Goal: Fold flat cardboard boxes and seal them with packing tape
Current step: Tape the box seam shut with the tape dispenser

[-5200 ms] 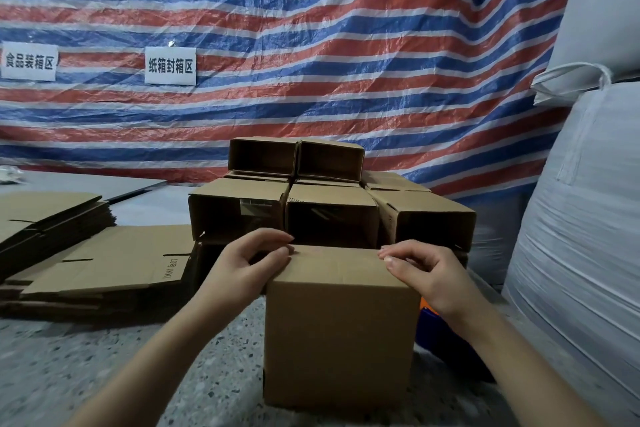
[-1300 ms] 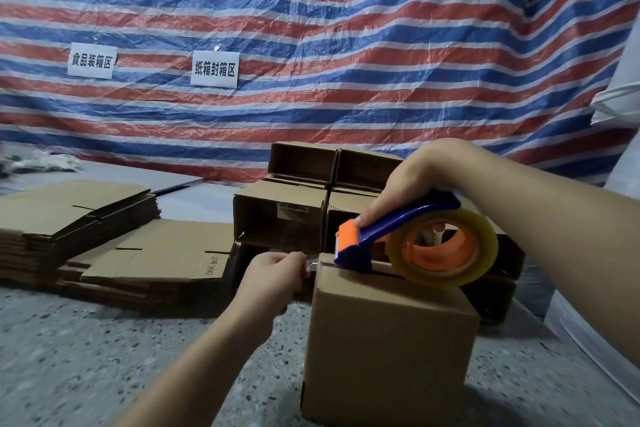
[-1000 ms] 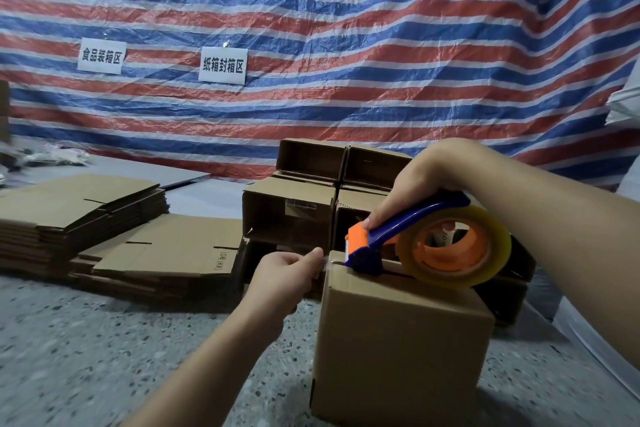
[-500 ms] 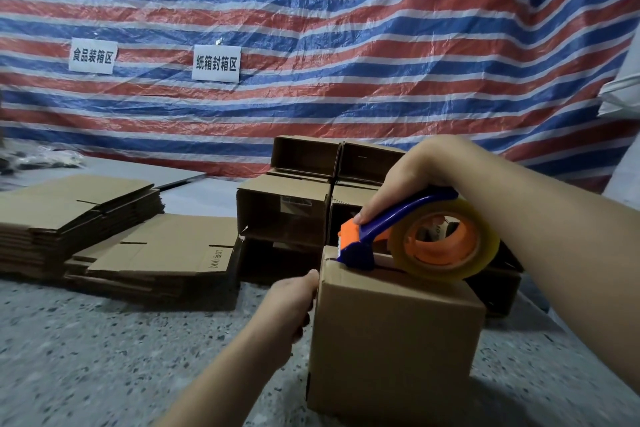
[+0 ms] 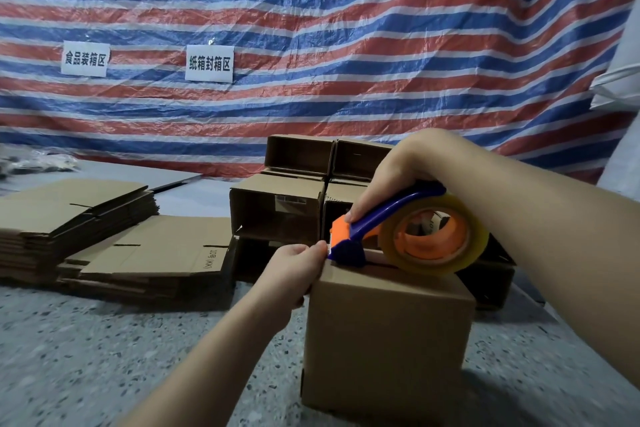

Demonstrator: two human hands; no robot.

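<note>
pressing the start of a tape run onto a brown cardboard box standing upright on the speckled grey worktop, the person has both hands at its top left edge. the right hand has its fingers wrapped around the blue handle of a blue-and-orange tape dispenser carrying a roll of clear packing tape, whose orange nose and blue roller sit on the box top at the seam. the left hand is at the top left corner with its fingers curled, the fingertip touching the dispenser's toothed edge; it seems to be pinning the tape end down the side, though the clear tape itself cannot be made out.

the main risk, in my judgement, is the tape end lifting if the left hand lets go before the roller bites, leaving a loose, wrinkled start. the fingertip is also right against the cutter teeth and could be nicked as the dispenser moves. the light box may slide or tip under the pull. a drift off the seam would leave the flaps unsealed.

behind stand open folded cartons, with flat cardboard stacks to the left, before a striped tarpaulin.
</note>
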